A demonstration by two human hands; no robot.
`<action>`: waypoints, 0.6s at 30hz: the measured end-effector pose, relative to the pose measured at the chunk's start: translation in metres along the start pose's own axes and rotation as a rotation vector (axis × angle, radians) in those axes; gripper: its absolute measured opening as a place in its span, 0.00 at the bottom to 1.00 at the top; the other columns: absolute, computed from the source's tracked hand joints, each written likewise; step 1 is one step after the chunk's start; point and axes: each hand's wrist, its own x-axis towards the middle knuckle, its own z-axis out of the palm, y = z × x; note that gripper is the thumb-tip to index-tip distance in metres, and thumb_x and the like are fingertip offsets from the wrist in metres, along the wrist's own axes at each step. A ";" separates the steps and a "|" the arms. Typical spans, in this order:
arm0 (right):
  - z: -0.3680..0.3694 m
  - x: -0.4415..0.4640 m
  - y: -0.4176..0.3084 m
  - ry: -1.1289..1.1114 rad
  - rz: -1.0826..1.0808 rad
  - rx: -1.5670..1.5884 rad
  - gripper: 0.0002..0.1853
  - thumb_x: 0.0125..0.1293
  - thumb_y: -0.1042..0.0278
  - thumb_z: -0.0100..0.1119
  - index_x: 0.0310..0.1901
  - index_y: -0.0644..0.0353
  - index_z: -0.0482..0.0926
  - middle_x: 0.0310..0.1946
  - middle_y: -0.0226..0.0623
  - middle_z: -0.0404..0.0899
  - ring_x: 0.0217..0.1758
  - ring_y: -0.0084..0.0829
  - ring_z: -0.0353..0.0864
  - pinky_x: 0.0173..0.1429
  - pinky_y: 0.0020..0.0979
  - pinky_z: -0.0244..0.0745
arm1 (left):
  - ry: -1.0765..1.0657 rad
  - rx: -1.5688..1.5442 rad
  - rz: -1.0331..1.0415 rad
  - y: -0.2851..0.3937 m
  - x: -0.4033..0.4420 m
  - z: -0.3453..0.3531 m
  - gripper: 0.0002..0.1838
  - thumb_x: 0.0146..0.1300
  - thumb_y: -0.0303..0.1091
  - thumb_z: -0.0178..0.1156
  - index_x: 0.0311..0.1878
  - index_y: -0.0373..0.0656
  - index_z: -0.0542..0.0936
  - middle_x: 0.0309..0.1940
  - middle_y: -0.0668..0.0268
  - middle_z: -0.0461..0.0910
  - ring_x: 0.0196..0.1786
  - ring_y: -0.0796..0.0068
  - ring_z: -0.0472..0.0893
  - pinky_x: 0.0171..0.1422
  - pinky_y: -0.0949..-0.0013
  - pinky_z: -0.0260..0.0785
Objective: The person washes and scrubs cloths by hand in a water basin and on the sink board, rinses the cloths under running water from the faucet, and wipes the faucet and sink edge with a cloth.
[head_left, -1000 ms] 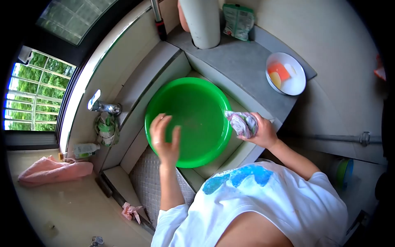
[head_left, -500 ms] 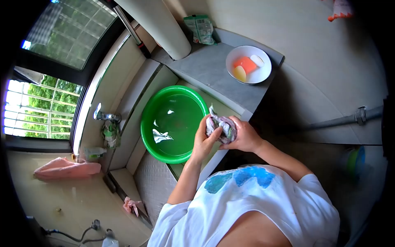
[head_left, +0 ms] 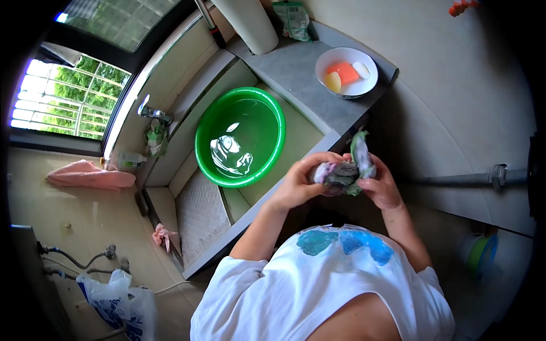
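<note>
A crumpled cloth [head_left: 344, 171], grey-green with white and purple patches, is bunched between my two hands in front of my chest. My left hand [head_left: 301, 183] wraps round its left end. My right hand [head_left: 382, 184] grips the other end, and a green-edged flap stands up beside its fingers. To the left of the hands, a green basin [head_left: 197, 142] holds clear water with bright reflections on its surface. The cloth is apart from the basin, past the sink's front edge.
A white bowl [head_left: 367, 88] with orange, yellow and white pieces stands on the grey ledge [head_left: 284, 62], near a green packet [head_left: 293, 21]. The tap [head_left: 154, 112] is on the left wall. A pink towel [head_left: 91, 175] and a plastic bag [head_left: 116, 307] are at the lower left.
Both hands have moved right with the cloth, away from the basin, and sit farther apart on it. The cloth is less tightly balled. The camera view has shifted.
</note>
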 end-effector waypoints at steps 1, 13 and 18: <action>-0.003 -0.001 -0.004 -0.160 -0.123 -0.022 0.25 0.53 0.72 0.61 0.55 0.64 0.68 0.46 0.34 0.73 0.50 0.25 0.73 0.53 0.26 0.71 | 0.079 -0.282 0.007 -0.004 -0.003 0.002 0.26 0.46 0.14 0.52 0.52 0.38 0.69 0.48 0.59 0.72 0.50 0.70 0.75 0.47 0.69 0.74; -0.042 -0.037 0.001 0.032 0.263 0.227 0.21 0.65 0.52 0.50 0.52 0.58 0.71 0.46 0.38 0.77 0.46 0.35 0.79 0.47 0.42 0.77 | 0.458 -0.401 -0.264 -0.007 -0.010 0.046 0.20 0.58 0.26 0.56 0.54 0.38 0.66 0.43 0.58 0.75 0.45 0.66 0.78 0.48 0.63 0.75; -0.068 -0.109 0.003 0.172 0.148 -0.046 0.25 0.57 0.57 0.63 0.52 0.59 0.68 0.47 0.39 0.76 0.50 0.35 0.76 0.53 0.44 0.74 | 0.118 -0.094 -0.294 -0.030 -0.013 0.088 0.25 0.56 0.33 0.63 0.56 0.41 0.66 0.48 0.61 0.73 0.51 0.68 0.76 0.55 0.61 0.70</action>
